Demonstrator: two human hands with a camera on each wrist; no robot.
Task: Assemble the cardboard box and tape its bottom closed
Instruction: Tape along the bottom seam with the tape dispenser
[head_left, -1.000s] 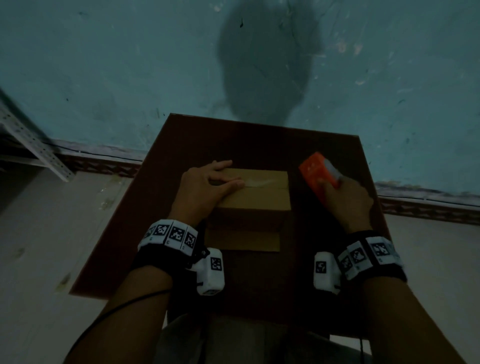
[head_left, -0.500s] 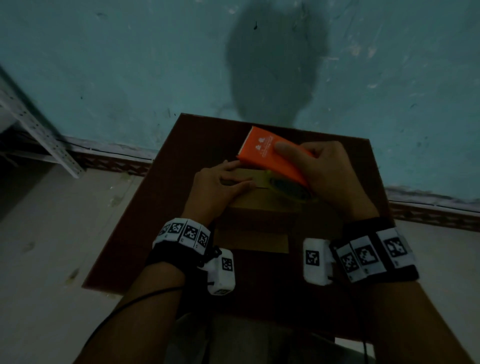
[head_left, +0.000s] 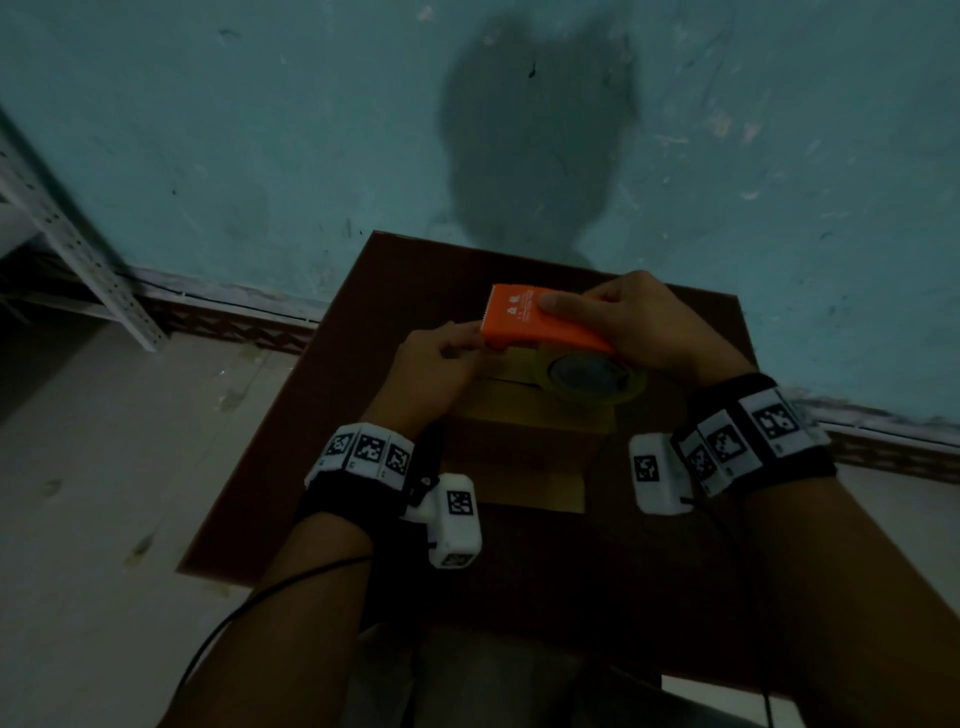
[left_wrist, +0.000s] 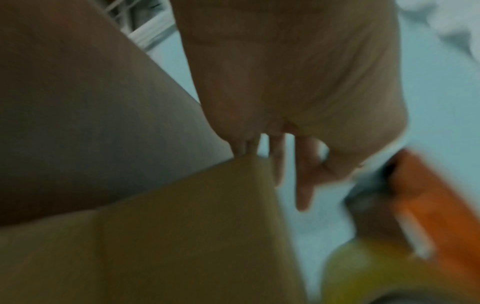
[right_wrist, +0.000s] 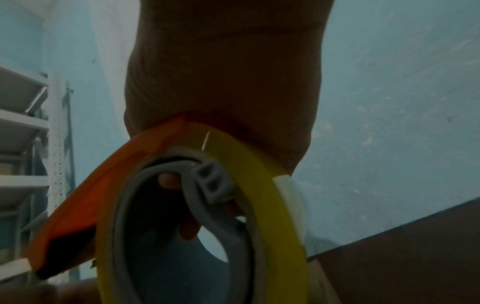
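Note:
A small cardboard box (head_left: 524, 415) stands in the middle of the dark brown table (head_left: 311, 467), and one flap (head_left: 535, 488) lies flat toward me. My right hand (head_left: 576, 317) grips an orange tape dispenser (head_left: 540, 325) with a yellowish tape roll (head_left: 597, 384), held low over the box's top. In the right wrist view a fingertip (right_wrist: 168, 181) curls through the roll's (right_wrist: 259, 185) core. My left hand (head_left: 470, 340) reaches the dispenser's toothed left end. Blur hides whether it pinches the tape end. In the left wrist view the box (left_wrist: 182, 236) lies under the fingers and the dispenser (left_wrist: 436, 205) is to their right.
The table stands against a teal wall (head_left: 260, 130). A white metal shelf rack (head_left: 78, 244) is at the far left, over pale floor (head_left: 104, 467). Bare tabletop lies on both sides of the box and in front of it.
My right hand carried the dispenser from the right of the box to above its top. My left hand lifted off the box's top seam and went to the dispenser's left end.

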